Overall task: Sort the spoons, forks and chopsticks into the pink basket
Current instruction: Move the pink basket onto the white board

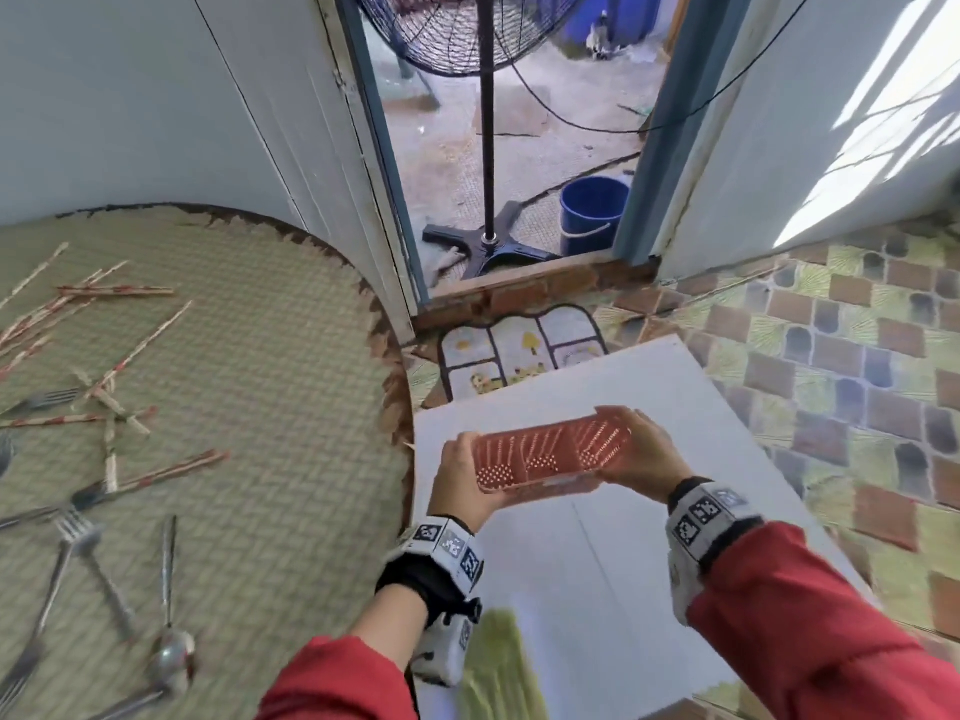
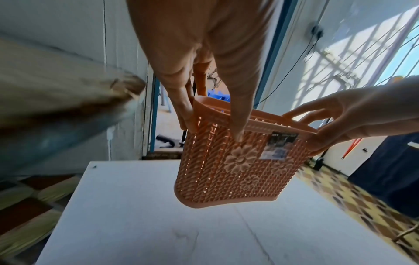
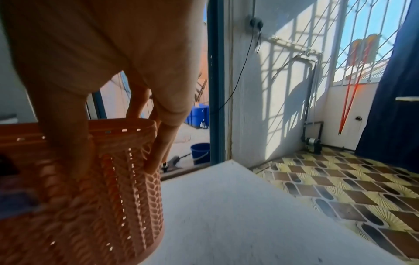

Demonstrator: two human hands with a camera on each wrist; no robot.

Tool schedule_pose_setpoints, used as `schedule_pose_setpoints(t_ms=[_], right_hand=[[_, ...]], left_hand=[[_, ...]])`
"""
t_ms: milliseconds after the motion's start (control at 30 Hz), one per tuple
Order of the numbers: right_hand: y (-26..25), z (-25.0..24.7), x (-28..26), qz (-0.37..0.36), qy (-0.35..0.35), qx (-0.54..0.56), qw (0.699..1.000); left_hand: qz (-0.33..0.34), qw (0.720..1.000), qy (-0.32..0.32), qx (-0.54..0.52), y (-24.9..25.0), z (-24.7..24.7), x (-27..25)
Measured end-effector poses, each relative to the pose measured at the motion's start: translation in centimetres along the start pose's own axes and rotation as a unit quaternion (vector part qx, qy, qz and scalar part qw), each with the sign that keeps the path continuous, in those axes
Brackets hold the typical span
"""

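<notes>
I hold the pink perforated basket (image 1: pixel 550 454) in the air above a white board (image 1: pixel 623 563), one hand at each end. My left hand (image 1: pixel 462 475) grips its left end, thumb on the front wall (image 2: pixel 238 132). My right hand (image 1: pixel 641 454) grips the right end (image 3: pixel 127 152). The basket (image 2: pixel 235 170) has three compartments and looks empty. On the woven mat (image 1: pixel 270 407) to the left lie scattered chopsticks (image 1: pixel 130 356), forks (image 1: pixel 78 537) and a spoon (image 1: pixel 171 652).
An open doorway ahead shows a standing fan (image 1: pixel 485 148) and a blue bucket (image 1: pixel 592 213). A small doormat (image 1: pixel 519 350) lies at the threshold. Patterned floor tiles (image 1: pixel 857 356) spread to the right.
</notes>
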State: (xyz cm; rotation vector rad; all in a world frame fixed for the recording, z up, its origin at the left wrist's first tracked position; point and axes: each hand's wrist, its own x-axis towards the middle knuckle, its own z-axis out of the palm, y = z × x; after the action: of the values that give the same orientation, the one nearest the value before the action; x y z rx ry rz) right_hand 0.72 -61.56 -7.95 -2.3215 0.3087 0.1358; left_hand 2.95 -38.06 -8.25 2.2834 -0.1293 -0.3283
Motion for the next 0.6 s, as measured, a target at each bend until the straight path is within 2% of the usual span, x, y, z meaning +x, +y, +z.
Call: schedule_pose_setpoints(t_ms=[167, 400, 533, 600], right_hand=[[3.0, 3.6, 1.4, -0.010, -0.024, 0.023, 0.999], [4.1, 6.1, 3.3, -0.029, -0.043, 0.040, 0.998], [4.3, 6.6, 3.7, -0.019, -0.063, 0.027, 0.997], [4.0, 6.3, 3.6, -0.001, -0.094, 0.012, 0.995]], left_hand=[[-0.061, 0.998, -0.004, 0.017, -2.8, 2.7, 0.6], [-0.086, 0.996, 0.037, 0.015, -5.0, 4.6, 1.6], [-0.114, 0.993, 0.029, 0.015, -5.5, 4.7, 2.0], [-0.122, 0.992, 0.000, 0.029, -5.2, 4.5, 2.1]])
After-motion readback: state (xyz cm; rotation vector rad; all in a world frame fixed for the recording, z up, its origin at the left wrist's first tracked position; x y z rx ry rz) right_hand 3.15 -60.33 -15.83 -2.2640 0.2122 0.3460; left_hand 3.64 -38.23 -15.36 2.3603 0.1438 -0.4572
